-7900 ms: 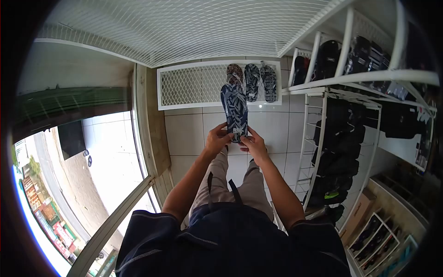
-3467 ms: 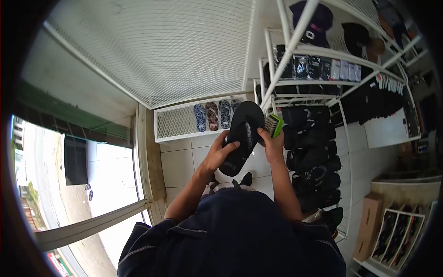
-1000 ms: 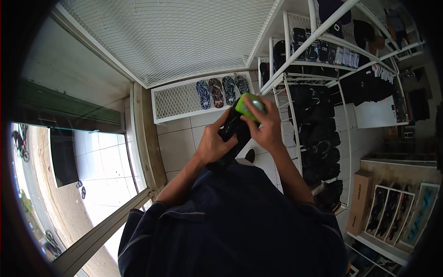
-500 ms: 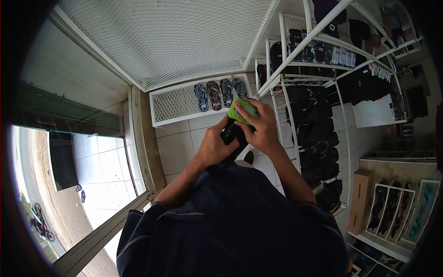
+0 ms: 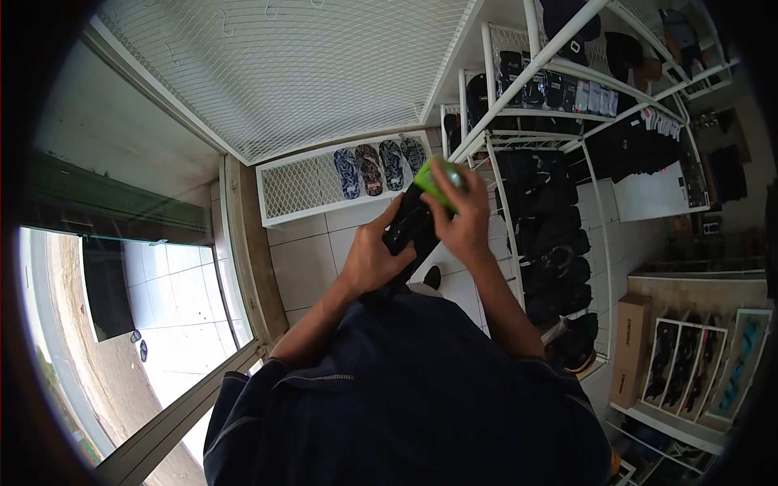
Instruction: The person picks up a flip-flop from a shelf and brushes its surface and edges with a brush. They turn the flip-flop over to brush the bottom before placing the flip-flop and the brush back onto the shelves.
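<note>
My left hand [image 5: 378,253] is wrapped round a long black object [image 5: 412,220] with a glossy surface, held slantwise in front of my chest; its kind I cannot tell. At the upper end of that object, my right hand [image 5: 463,212] grips a bright green piece [image 5: 429,183] with a pale, shiny middle, blurred by motion. The fingers lie over its top and the thumb is at its lower side. The green piece overlaps the tip of the black object in this view.
Beyond my hands, a white mesh rack [image 5: 301,180] holds several patterned flip-flops [image 5: 369,168]. White-framed shelving on the right carries black bags [image 5: 551,243] and small packages. A glass door [image 5: 178,283] stands on the left, and a brown box [image 5: 630,350] is at the lower right.
My right hand has moved slightly up and right with the green piece, showing more of the black object's upper end. My left hand keeps its hold. The view has shifted slightly.
</note>
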